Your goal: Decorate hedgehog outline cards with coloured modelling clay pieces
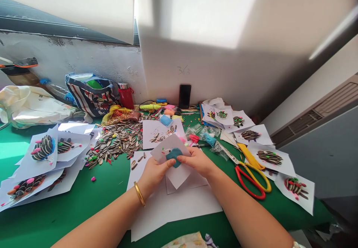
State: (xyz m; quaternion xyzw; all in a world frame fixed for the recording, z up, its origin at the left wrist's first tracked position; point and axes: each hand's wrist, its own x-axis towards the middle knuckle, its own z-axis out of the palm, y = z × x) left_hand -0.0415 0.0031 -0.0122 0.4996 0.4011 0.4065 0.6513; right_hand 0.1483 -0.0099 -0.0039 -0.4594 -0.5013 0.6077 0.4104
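Note:
A small white paper card (178,178) is held tilted over the table by both hands. On it lies a flattened patch of blue modelling clay (173,153), with a small dark dot and green and red bits at its left end. My left hand (154,172), a gold bangle on its wrist, grips the card's left side. From the right, my right hand (198,161) grips the other side. Both thumbs press on the clay; most other fingers are hidden behind the card. White sheets (173,210) lie beneath, with a few sunflower seeds (137,161) on them.
A sunflower seed pile (120,138) spreads left of centre. Seed-decorated cards (44,154) are stacked left; more cards (270,157) line the right. Scissors (248,173) and a yellow utility knife (250,156) lie right. A phone (185,96) and red bottle (126,96) stand behind.

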